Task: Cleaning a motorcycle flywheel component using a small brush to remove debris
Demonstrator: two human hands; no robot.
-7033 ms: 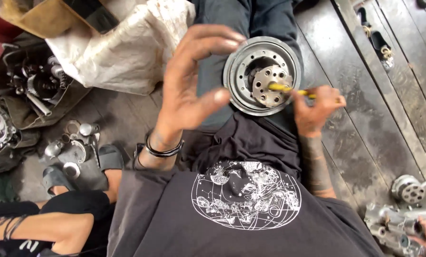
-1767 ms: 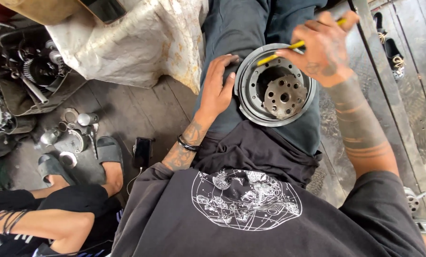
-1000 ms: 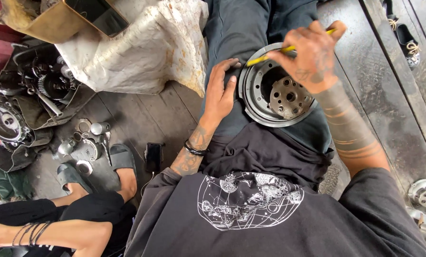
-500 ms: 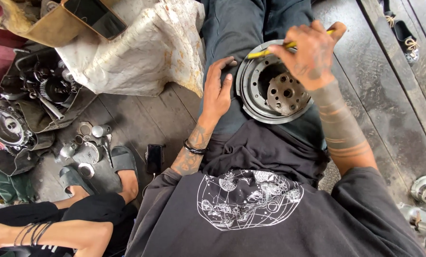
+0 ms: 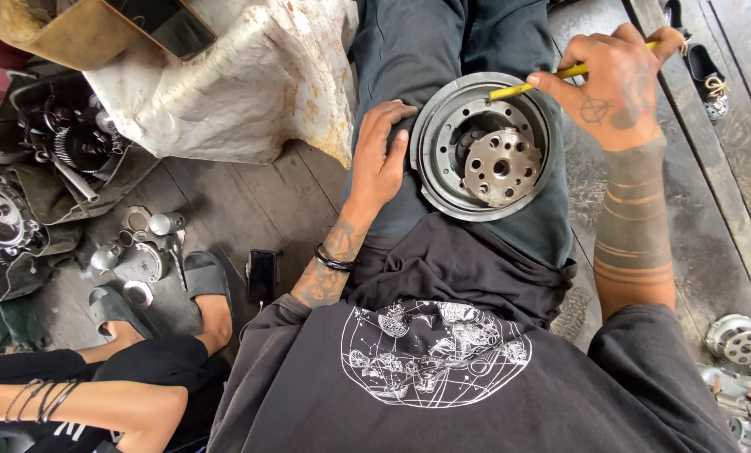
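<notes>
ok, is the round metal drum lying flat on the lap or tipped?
Tipped slightly. The round metal drum rests on the lap, open face up, left hand bracing its rim, right hand holding a yellow tool inside.

1. Informal repair workshop for engines or motorcycles; work is done sitting on a worn plank floor.
2. Greasy engine parts with gears lie on dark cloths at the left.
3. Small metal caps and fittings are scattered loose on the boards.
4. A stained white sack sits nearby.
5. A round metal hub rests at the right edge.
</notes>
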